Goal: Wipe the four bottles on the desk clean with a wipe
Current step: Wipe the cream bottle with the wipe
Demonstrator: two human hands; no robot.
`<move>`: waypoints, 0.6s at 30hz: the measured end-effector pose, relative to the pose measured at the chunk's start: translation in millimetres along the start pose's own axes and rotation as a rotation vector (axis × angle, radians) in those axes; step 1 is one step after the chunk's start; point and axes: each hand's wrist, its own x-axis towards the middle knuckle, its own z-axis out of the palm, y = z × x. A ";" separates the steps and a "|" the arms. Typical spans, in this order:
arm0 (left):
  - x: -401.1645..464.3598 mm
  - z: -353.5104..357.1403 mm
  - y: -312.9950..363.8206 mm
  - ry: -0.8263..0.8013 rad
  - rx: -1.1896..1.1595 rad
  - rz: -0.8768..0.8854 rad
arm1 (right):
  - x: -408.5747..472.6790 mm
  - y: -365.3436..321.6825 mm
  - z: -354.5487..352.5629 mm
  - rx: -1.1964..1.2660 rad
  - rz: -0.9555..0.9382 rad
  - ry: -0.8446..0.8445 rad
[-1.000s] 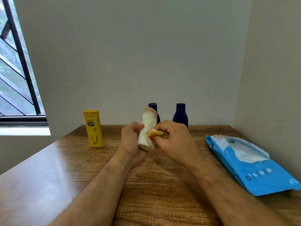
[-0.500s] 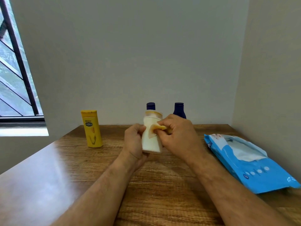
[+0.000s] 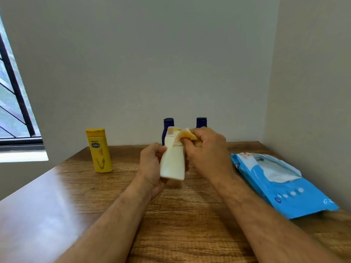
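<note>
Head view: wooden desk in a grey corner (hands gripping cream bottle, wipe).

white bottle raised, now upright; right hand moved wipe up to its cap

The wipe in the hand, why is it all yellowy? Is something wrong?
The wipe held by the right hand looks stained orange-yellow against the white bottle. The wipes pack lies open, a sheet sticking out. Nothing spilled.
</note>
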 end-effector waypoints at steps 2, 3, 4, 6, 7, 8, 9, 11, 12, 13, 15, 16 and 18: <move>3.4 -1.7 2.8 0.086 -0.054 0.043 | -4.3 -1.7 3.0 0.021 -0.008 -0.121; 5.1 -3.5 5.0 0.123 -0.096 0.058 | -6.6 -2.5 5.1 0.017 -0.027 -0.193; 6.5 -5.5 8.0 0.152 -0.140 0.065 | -9.0 -3.2 7.5 0.007 -0.050 -0.262; 7.8 -10.2 14.0 0.196 -0.205 0.065 | -12.5 -5.4 11.4 0.006 -0.075 -0.350; 7.9 -11.5 16.0 0.205 -0.216 0.067 | -13.4 -6.3 12.1 0.010 -0.077 -0.359; 7.4 -11.8 17.0 0.209 -0.211 0.073 | -13.3 -6.0 12.5 0.013 -0.076 -0.352; 7.4 -12.0 16.4 0.211 -0.188 0.078 | -13.2 -5.3 12.7 0.011 -0.073 -0.330; 6.8 -10.6 11.8 0.181 -0.099 0.073 | -11.9 -2.0 13.0 0.026 -0.038 -0.260; 6.1 -8.6 8.4 0.146 -0.057 0.062 | -10.8 0.0 12.6 0.059 -0.002 -0.216; 5.7 -7.1 5.2 0.114 -0.013 0.052 | -9.1 2.1 12.1 0.102 0.035 -0.175; 4.2 -2.8 0.4 0.069 0.065 0.043 | -6.3 4.8 9.8 0.163 0.080 -0.108; 3.5 -0.9 -0.6 0.057 0.083 0.040 | -5.9 5.5 8.5 0.171 0.086 -0.083; 3.2 -0.6 0.0 0.062 0.079 0.036 | -6.9 5.4 7.5 0.154 0.074 -0.086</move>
